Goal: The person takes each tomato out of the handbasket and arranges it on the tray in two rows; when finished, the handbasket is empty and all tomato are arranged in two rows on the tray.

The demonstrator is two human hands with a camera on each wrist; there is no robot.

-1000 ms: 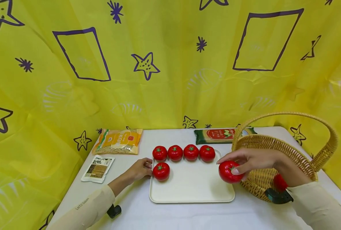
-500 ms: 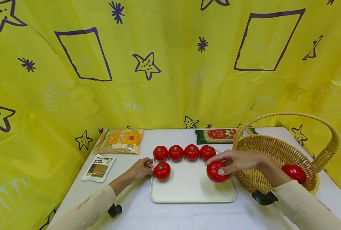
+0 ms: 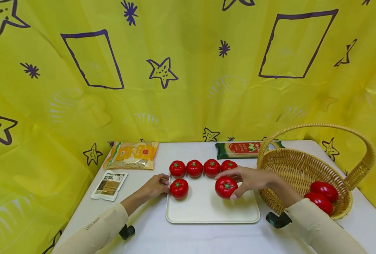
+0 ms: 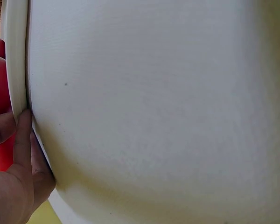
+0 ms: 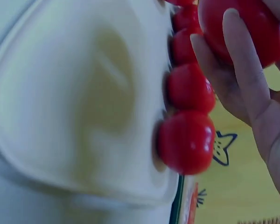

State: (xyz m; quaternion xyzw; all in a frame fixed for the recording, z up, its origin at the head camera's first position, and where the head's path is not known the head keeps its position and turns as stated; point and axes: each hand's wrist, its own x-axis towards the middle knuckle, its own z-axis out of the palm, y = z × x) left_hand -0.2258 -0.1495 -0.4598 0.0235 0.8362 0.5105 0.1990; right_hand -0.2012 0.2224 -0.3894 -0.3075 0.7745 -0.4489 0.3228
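My right hand (image 3: pixel 249 180) holds a red tomato (image 3: pixel 226 187) with a green star-shaped top over the right-centre of the cream tray (image 3: pixel 207 217). In the right wrist view, the fingers (image 5: pixel 245 60) curl round that tomato (image 5: pixel 214 21), and its shadow falls on the tray (image 5: pixel 46 93). At the tray's left edge, my left hand (image 3: pixel 156 187) pinches the rim, thumb inside and fingers outside, as the left wrist view shows at the rim (image 4: pixel 16 60). Several tomatoes (image 3: pixel 194 168) stand in a row along the tray's back, and one more tomato (image 3: pixel 179 188) sits in front of the leftmost.
A wicker basket (image 3: pixel 286 158) with a tall handle stands at the right, holding red tomatoes (image 3: pixel 323 191). Behind lies a green packet (image 3: pixel 238 150). An orange grain bag (image 3: pixel 132 156) and a small white pouch (image 3: pixel 109 185) lie at the left. A yellow curtain (image 3: pixel 188 106) hangs behind the table.
My right hand has carried the tomato leftward from beside the basket to over the tray. More of the basket's tomatoes show now. The left hand has stayed at the tray's edge.
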